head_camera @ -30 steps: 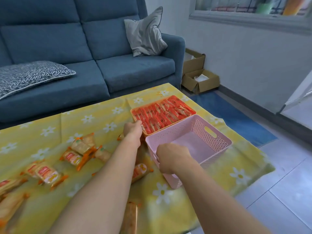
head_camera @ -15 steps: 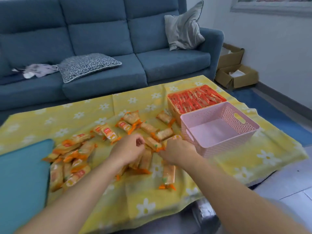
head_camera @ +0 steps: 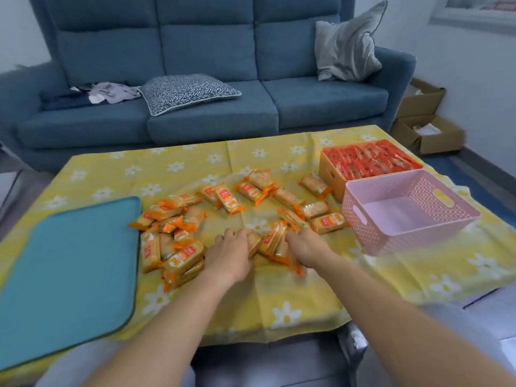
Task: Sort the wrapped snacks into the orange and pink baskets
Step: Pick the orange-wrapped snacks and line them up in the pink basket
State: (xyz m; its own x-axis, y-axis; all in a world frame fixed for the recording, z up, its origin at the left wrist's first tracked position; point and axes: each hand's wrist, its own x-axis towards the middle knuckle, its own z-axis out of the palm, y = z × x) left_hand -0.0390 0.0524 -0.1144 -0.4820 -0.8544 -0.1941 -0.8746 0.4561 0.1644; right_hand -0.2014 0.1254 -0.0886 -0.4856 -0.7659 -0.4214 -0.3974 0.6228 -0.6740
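Snacks (head_camera: 252,191) beside pink basket (head_camera: 363,236)

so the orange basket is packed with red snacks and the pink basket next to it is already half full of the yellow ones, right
Not quite. The orange basket is packed with red snacks, but the pink basket beside it holds nothing, as the head view shows. The yellow snacks all lie loose on the tablecloth, with the left hand and right hand resting on a few of them.

Snack packs (head_camera: 178,247) crowd the middle of the bench (head_camera: 97,180). The pink basket (head_camera: 405,210) is open on top. The orange basket (head_camera: 335,174) is full.
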